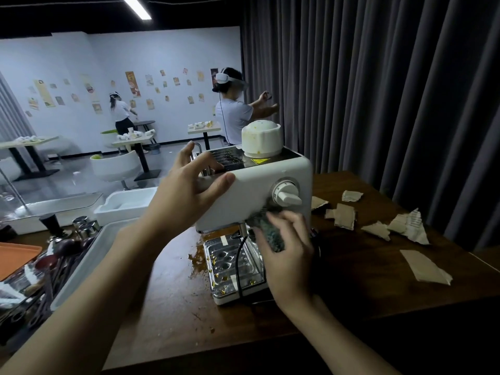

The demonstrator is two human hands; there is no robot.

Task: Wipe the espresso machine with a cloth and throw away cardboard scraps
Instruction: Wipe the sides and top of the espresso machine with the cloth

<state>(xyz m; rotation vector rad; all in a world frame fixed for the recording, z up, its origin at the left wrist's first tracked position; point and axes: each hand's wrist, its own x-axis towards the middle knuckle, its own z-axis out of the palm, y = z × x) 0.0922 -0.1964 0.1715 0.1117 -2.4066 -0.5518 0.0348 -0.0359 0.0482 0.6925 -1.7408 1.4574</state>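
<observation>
Head view: the left hand (186, 196) clasps the top corner of the white espresso machine (251, 190), thumb on its face and fingers spread over the top. The right hand (286, 253) grips a dark cloth (266, 228) and presses it against the machine just below the dial (286, 194), whose markings are too small to read. A yellow warning label (259, 161) sits on top. Torn cardboard scraps (343, 215) lie on the wooden table (176, 307), right of the machine.
</observation>
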